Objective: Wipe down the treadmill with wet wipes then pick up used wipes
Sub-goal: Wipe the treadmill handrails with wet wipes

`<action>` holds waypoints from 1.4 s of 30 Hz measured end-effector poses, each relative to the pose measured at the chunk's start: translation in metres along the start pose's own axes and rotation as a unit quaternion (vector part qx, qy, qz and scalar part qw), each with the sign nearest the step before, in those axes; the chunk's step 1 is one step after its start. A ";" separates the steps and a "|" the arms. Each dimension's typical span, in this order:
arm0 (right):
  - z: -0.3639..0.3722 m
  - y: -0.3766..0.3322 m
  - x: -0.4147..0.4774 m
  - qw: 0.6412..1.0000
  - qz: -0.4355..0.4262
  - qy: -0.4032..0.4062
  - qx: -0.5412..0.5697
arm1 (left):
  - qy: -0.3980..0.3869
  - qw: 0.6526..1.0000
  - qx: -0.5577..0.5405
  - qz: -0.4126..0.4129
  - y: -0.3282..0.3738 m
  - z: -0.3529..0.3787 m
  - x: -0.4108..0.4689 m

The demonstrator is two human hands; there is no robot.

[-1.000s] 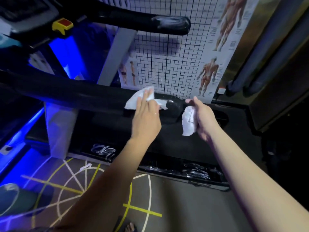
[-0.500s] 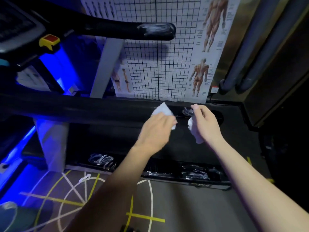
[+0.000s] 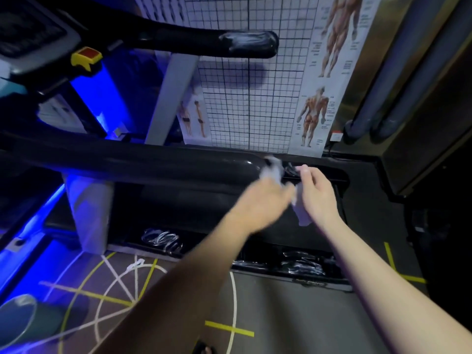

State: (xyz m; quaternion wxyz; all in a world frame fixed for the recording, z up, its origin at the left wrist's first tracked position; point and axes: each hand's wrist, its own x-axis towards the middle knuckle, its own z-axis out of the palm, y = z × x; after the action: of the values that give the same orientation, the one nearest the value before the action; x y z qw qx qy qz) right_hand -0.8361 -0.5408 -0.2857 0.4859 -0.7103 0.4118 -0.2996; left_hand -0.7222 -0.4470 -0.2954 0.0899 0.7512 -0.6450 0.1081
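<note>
Two curled grips: left hand (image 3: 263, 203), wipe (image 3: 272, 172) at handrail (image 3: 153, 166) end; right hand (image 3: 318, 198), second wipe (image 3: 303, 218); poster (image 3: 255, 103) behind.

Lower handrail (image 3: 153, 164) spans left to centre. Open gap above it up to upper handrail (image 3: 204, 44), cut by grey upright (image 3: 171, 98). Grid poster (image 3: 250, 98) closes the back. Left hand (image 3: 260, 203) holding a wipe (image 3: 273, 172) and right hand (image 3: 316, 198) holding a second wipe (image 3: 302, 217) crowd the rail end. Floor (image 3: 293, 315) below is open.
</note>
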 end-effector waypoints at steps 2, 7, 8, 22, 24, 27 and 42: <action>0.005 -0.001 0.000 0.999 0.025 0.008 0.039 | 0.002 0.998 -0.064 -0.021 -0.006 0.013 -0.036; 0.032 -0.016 -0.010 0.999 -0.032 -0.031 0.004 | 0.242 0.878 -0.193 -0.364 -0.066 0.025 -0.157; 0.043 -0.023 -0.012 0.998 -0.052 -0.034 -0.009 | 0.278 0.809 -0.228 -0.465 -0.079 0.017 -0.170; 0.109 -0.047 -0.041 0.970 -0.140 0.073 -0.184 | 0.533 0.529 -0.331 -0.572 -0.225 -0.020 -0.113; 0.097 -0.040 -0.034 0.970 -0.108 0.055 -0.210 | 0.508 0.529 -0.357 -0.579 -0.200 -0.009 -0.091; 0.074 -0.031 -0.021 0.963 -0.105 -0.019 -0.246 | 0.484 0.540 -0.386 -0.569 -0.150 0.012 -0.072; -0.014 0.010 -0.020 0.984 -0.065 -0.028 -0.164 | 0.268 0.840 -0.256 -0.397 0.068 0.051 -0.031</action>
State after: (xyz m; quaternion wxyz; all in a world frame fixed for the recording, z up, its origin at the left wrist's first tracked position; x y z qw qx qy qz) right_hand -0.8600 -0.5314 -0.2910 0.3537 -0.8138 0.3943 -0.2390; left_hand -0.7914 -0.4420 -0.3529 0.4833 0.8347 -0.2474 0.0918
